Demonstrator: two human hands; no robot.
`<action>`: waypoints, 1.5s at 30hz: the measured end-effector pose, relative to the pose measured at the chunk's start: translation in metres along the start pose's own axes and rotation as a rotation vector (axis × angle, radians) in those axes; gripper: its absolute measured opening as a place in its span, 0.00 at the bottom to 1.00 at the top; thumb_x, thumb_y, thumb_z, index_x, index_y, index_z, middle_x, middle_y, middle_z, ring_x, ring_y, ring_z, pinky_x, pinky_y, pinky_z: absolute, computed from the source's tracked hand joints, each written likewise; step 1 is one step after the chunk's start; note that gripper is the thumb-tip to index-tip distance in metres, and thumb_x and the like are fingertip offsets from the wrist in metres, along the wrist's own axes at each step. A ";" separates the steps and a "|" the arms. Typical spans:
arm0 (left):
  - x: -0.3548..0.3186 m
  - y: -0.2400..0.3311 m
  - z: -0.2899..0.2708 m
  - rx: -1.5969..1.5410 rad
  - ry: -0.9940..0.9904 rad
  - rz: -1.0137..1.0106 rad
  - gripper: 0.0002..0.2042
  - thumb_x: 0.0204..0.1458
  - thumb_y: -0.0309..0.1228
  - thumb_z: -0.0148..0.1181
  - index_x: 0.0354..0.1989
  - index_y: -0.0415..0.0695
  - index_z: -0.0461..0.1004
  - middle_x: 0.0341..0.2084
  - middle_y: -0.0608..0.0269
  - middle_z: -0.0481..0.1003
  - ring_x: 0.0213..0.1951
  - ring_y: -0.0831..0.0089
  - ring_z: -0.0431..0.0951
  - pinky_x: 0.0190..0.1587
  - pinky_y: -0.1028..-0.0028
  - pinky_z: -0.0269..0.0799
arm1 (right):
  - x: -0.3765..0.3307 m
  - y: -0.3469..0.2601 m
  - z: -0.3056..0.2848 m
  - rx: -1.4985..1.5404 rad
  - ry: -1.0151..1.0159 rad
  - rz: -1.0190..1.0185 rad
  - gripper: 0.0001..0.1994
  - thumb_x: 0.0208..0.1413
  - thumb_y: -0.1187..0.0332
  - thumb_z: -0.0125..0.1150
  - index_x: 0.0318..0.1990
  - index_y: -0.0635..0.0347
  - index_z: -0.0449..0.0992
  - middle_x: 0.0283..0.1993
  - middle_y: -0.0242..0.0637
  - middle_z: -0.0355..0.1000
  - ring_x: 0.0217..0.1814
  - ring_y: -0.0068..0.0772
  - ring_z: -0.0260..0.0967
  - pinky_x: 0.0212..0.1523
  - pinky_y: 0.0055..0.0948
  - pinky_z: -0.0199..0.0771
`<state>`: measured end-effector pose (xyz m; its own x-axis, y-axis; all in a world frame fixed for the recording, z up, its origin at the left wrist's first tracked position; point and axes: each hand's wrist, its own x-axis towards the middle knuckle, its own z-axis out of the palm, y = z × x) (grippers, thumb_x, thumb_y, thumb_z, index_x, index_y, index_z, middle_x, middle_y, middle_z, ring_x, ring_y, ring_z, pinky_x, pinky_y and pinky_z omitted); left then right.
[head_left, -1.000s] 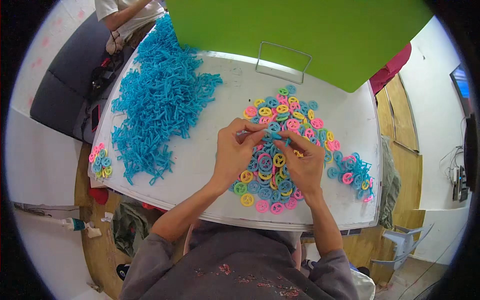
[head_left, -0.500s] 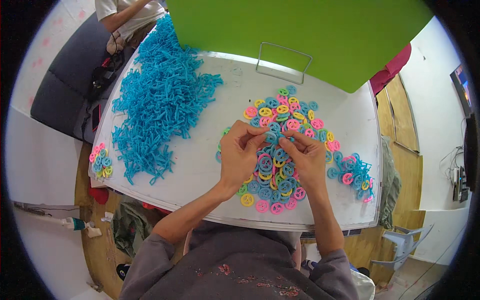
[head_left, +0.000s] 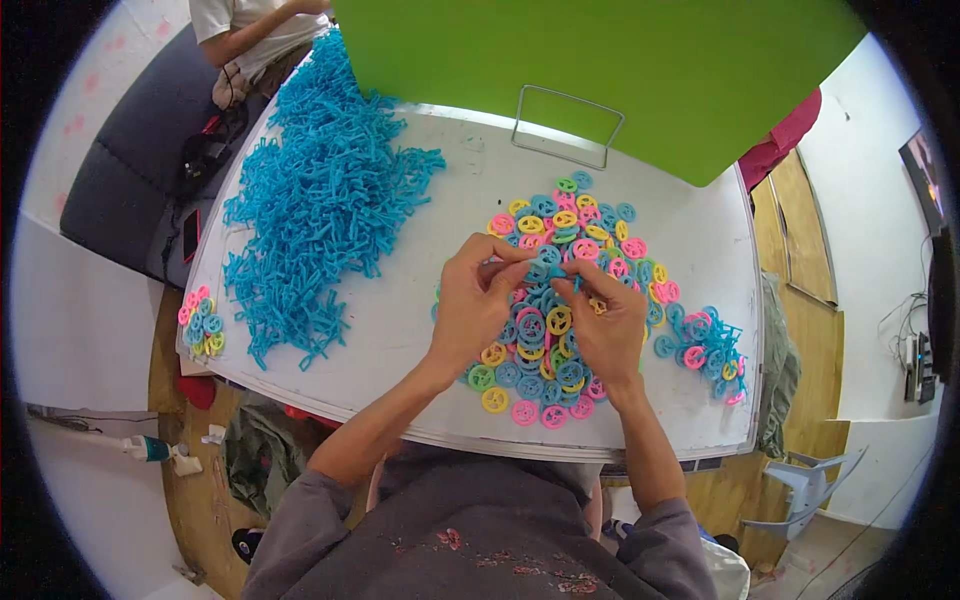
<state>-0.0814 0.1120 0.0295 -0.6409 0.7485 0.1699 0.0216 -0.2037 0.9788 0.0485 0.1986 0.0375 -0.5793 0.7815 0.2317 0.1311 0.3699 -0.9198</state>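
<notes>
Over the pile of colourful plastic wheels (head_left: 530, 387), my two hands meet. My left hand (head_left: 474, 300) pinches a blue spoked wheel (head_left: 546, 259) between thumb and fingertips. Close against that wheel, my right hand (head_left: 608, 325) grips a small blue plastic piece (head_left: 557, 271), mostly covered by the fingers. Whether the piece is joined to the wheel I cannot tell. A yellow wheel (head_left: 597, 305) shows by the curled fingers of my right hand; whether they hold it or it lies in the pile is unclear. Blue, pink, yellow and green wheels surround both hands.
A large heap of blue branched plastic pieces (head_left: 320, 210) covers the table's left side. Small clusters of wheels lie at the left edge (head_left: 202, 322) and, with blue pieces, at the right (head_left: 708, 350). A green panel (head_left: 610, 70) and wire handle (head_left: 567, 154) stand behind. Another person (head_left: 255, 40) sits far left.
My right hand has shifted slightly down and turned, its fingers drawn a little from the wheel. My left hand has moved slightly and still pinches the blue wheel.
</notes>
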 end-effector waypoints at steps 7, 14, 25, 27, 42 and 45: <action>-0.002 0.013 -0.003 -0.012 -0.146 -0.188 0.07 0.51 0.17 0.54 0.39 0.36 0.71 0.34 0.61 0.75 0.37 0.78 0.75 0.41 0.79 0.72 | 0.007 -0.001 -0.011 0.131 -0.154 0.153 0.09 0.52 0.77 0.61 0.41 0.67 0.77 0.29 0.30 0.74 0.29 0.12 0.67 0.27 0.14 0.65; -0.010 0.010 0.003 0.016 -0.217 -0.229 0.14 0.49 0.17 0.57 0.45 0.37 0.70 0.34 0.61 0.74 0.35 0.78 0.74 0.40 0.79 0.72 | 0.001 -0.013 -0.033 0.110 -0.191 0.118 0.10 0.54 0.76 0.59 0.44 0.68 0.76 0.31 0.31 0.74 0.30 0.15 0.67 0.30 0.16 0.66; 0.069 -0.014 -0.104 1.467 0.165 0.499 0.14 0.40 0.26 0.64 0.38 0.44 0.74 0.39 0.56 0.67 0.42 0.58 0.65 0.45 0.61 0.60 | -0.032 0.041 -0.191 -0.349 0.215 0.229 0.11 0.53 0.70 0.61 0.41 0.68 0.76 0.25 0.28 0.69 0.26 0.15 0.61 0.26 0.17 0.60; 0.074 -0.014 -0.103 1.585 0.019 0.309 0.13 0.39 0.30 0.65 0.37 0.47 0.76 0.40 0.58 0.69 0.45 0.59 0.66 0.47 0.60 0.59 | -0.037 0.044 -0.198 -0.406 0.199 0.280 0.11 0.53 0.70 0.61 0.43 0.66 0.76 0.28 0.28 0.70 0.29 0.17 0.63 0.29 0.17 0.62; 0.064 0.029 -0.084 0.345 -0.182 -0.066 0.07 0.56 0.34 0.55 0.34 0.43 0.74 0.30 0.68 0.73 0.34 0.79 0.69 0.34 0.80 0.62 | -0.006 -0.028 -0.093 -0.293 0.096 -0.037 0.10 0.50 0.74 0.60 0.42 0.60 0.76 0.44 0.35 0.72 0.48 0.29 0.69 0.45 0.26 0.67; 0.048 0.018 -0.068 0.015 -0.367 -0.206 0.11 0.59 0.36 0.52 0.43 0.42 0.71 0.34 0.71 0.72 0.35 0.82 0.68 0.38 0.79 0.65 | 0.008 -0.032 -0.042 -0.190 -0.110 -0.251 0.15 0.49 0.77 0.60 0.46 0.61 0.73 0.44 0.36 0.72 0.47 0.30 0.69 0.47 0.26 0.69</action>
<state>-0.1639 0.1013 0.0475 -0.3171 0.9484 -0.0026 -0.0658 -0.0193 0.9976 0.0736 0.2140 0.0823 -0.6943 0.5990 0.3989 0.1147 0.6393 -0.7603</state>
